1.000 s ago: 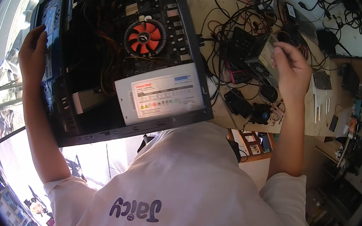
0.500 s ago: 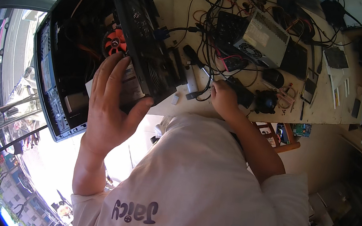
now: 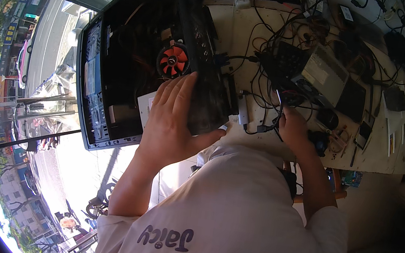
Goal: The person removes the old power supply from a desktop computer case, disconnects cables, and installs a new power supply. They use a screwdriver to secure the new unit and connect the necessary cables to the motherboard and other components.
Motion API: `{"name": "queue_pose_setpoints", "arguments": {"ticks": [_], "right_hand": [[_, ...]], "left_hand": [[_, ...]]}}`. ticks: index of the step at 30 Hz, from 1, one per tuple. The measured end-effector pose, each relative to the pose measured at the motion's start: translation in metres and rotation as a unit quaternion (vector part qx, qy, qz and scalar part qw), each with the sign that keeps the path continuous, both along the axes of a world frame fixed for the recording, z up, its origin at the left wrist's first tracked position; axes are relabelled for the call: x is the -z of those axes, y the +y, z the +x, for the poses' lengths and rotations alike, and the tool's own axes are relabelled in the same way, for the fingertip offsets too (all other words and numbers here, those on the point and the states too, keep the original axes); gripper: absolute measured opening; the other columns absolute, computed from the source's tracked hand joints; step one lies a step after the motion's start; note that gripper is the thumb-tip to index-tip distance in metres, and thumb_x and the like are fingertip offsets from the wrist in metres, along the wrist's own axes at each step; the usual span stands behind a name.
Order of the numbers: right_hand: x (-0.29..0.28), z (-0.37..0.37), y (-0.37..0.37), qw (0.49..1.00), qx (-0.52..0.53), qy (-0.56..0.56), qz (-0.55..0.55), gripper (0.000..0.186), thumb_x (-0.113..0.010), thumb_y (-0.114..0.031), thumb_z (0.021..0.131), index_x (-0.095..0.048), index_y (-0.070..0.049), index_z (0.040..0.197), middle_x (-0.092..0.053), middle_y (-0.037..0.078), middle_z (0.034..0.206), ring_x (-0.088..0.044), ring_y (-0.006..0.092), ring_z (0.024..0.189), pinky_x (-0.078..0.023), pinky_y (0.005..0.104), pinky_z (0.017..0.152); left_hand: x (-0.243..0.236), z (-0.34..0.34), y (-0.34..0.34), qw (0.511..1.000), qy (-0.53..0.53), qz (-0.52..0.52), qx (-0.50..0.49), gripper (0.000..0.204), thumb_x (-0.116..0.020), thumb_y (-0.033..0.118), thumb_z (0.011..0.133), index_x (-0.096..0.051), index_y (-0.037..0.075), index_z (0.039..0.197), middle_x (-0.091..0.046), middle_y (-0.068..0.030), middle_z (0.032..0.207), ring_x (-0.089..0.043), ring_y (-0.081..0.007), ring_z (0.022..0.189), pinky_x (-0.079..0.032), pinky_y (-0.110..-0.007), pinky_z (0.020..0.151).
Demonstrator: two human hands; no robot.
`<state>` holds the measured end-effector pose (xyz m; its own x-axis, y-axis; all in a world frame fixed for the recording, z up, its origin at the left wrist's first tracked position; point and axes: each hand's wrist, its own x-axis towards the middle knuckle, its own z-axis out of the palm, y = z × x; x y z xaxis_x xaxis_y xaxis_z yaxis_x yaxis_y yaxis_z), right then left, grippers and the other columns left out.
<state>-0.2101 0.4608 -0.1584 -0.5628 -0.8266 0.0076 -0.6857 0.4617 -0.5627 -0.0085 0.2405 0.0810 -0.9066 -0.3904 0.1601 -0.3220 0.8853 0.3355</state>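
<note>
Now, left of that loose power supply (image 3: 325, 76), the left hand (image 3: 169, 117) lies spread, unclenched, on the open computer case (image 3: 206, 101), presumably steadying it; just nearside, right-hand fingers (image 3: 288, 118) grip a screwdriver-like shaft (image 3: 280, 97).

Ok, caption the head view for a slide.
Left hand at an open computer case with red fan, right hand near cables.

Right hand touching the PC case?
No, the right hand is over the desk, clear to the right of the case.
</note>
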Motion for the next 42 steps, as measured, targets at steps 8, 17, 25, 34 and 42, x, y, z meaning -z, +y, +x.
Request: {"name": "queue_pose_setpoints", "arguments": {"ticks": [8, 17, 25, 34, 42], "right_hand": [[-0.118, -0.023, 0.031, 0.969, -0.021, 0.077, 0.234, 0.03, -0.057, -0.002, 0.092, -0.067, -0.004, 0.12, -0.065, 0.019, 0.096, -0.066, 0.0349, 0.088, -0.053, 0.0454, 0.074], [-0.199, -0.067, 0.094, 0.97, 0.219, -0.02, -0.102, 0.022, -0.051, -0.015, 0.104, -0.065, 0.003, 0.1, -0.064, 0.011, 0.087, -0.062, 0.0197, 0.076, -0.047, 0.0351, 0.069], [-0.2, -0.052, 0.01, 0.785, 0.132, -0.303, -0.524, 0.042, -0.04, -0.035, 0.109, -0.058, 0.003, 0.102, -0.066, 0.014, 0.094, -0.061, 0.0172, 0.081, -0.05, 0.0274, 0.072], [-0.131, -0.044, -0.063, 0.692, 0.15, -0.475, -0.522, 0.041, -0.049, -0.043, 0.106, -0.059, -0.002, 0.105, -0.067, 0.011, 0.093, -0.064, 0.0192, 0.085, -0.052, 0.0309, 0.073], [-0.144, -0.045, -0.042, 0.62, 0.139, -0.52, -0.571, 0.034, -0.049, -0.034, 0.107, -0.062, -0.005, 0.098, -0.067, 0.01, 0.093, -0.066, 0.0247, 0.091, -0.053, 0.0353, 0.074]], "left_hand": [[0.002, -0.005, 0.002, 0.999, 0.013, -0.023, 0.023, 0.095, -0.086, 0.036, 0.069, -0.043, -0.006, 0.143, -0.056, -0.027, 0.133, -0.053, -0.0439, 0.125, -0.042, -0.052, 0.107], [-0.001, -0.02, -0.005, 0.995, 0.073, 0.049, -0.044, 0.038, -0.071, 0.021, 0.084, -0.064, -0.004, 0.112, -0.065, -0.0237, 0.097, -0.064, -0.0394, 0.089, -0.052, -0.046, 0.084], [0.008, -0.05, -0.022, 0.994, -0.087, -0.024, -0.059, 0.013, -0.066, 0.018, 0.081, -0.069, 0.006, 0.085, -0.067, -0.0177, 0.077, -0.068, -0.0372, 0.071, -0.055, -0.045, 0.063], [0.022, -0.04, -0.027, 0.992, 0.041, 0.098, -0.069, 0.024, -0.065, 0.018, 0.081, -0.064, 0.001, 0.097, -0.066, -0.0227, 0.086, -0.067, -0.0427, 0.083, -0.055, -0.05, 0.075], [0.007, -0.028, -0.036, 0.981, -0.014, 0.195, 0.002, 0.047, -0.079, 0.019, 0.074, -0.063, 0.005, 0.116, -0.068, -0.0166, 0.11, -0.068, -0.0336, 0.102, -0.054, -0.039, 0.088]]}}
